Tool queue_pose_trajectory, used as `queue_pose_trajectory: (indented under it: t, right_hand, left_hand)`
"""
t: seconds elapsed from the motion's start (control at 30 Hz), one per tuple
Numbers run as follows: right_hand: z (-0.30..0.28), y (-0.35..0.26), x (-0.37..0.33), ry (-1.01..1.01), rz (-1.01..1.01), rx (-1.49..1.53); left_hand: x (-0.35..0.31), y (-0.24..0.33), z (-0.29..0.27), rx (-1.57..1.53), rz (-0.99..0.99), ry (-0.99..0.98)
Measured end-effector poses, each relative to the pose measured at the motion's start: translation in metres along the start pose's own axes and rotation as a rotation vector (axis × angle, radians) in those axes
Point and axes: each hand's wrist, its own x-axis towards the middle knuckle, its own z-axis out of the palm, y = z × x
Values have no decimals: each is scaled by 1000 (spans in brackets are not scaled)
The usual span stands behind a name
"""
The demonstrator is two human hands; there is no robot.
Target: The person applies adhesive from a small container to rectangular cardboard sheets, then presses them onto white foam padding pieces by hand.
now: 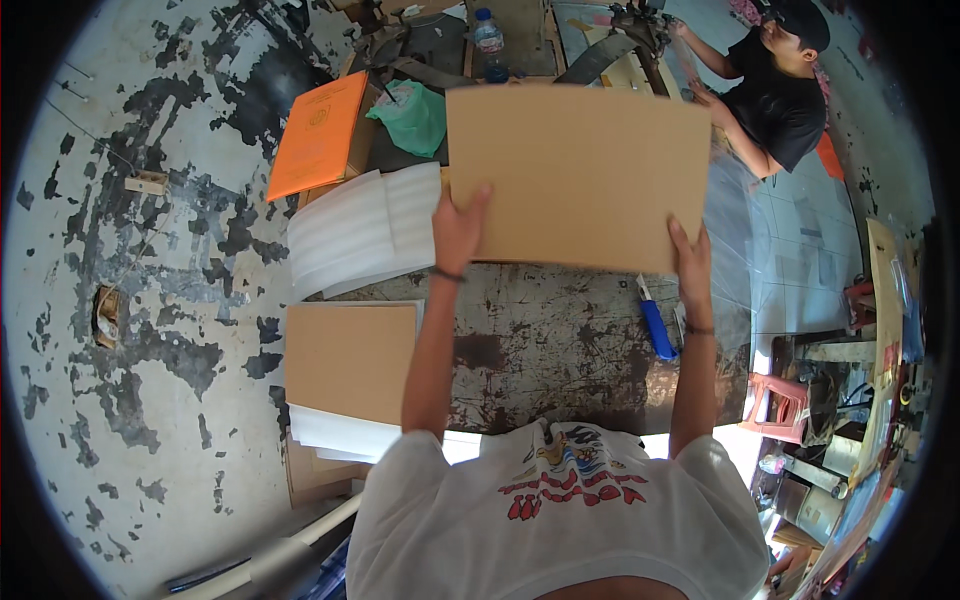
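A flat brown cardboard sheet [580,175] is held up over the far part of the worktable [560,340]. My left hand [460,232] grips its lower left edge, thumb on the near face and the other fingers hidden behind. At the lower right corner my right hand [692,262] closes on the same sheet in a like way. Just left of my right forearm lies a blue-handled cutter knife [656,325] on the scratched tabletop. White foam sheets [350,228] rest beside my left hand, and another brown cardboard piece [350,355] lies left of my left forearm.
An orange printed folder or box [320,135], a green plastic bag [410,120] and a water bottle [489,45] stand at the back. Clear plastic film [735,225] hangs at the table's right. A co-worker [775,90] is at the far right, and a red stool [778,407] stands right.
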Motion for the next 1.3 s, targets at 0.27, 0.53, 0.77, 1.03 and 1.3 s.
queue_pose_trajectory:
  t: [0.27,0.53,0.77,1.03,1.3]
  right_hand:
    - [66,66,125,-172,-281,48]
    - [62,119,102,-199,-52,5]
    - [60,134,85,-110,19,4]
    - [73,136,81,-58,9,-8]
    - [84,130,128,-52,-25,19]
  left_hand:
    - [141,-75,-27,-22,163,-219]
    - [126,-145,-24,-125,-9,-426]
    - [131,-135,-22,89,4,-529]
    - [117,-154,-24,-42,-37,-514]
    - [139,-168,-1,-190,-115,-369]
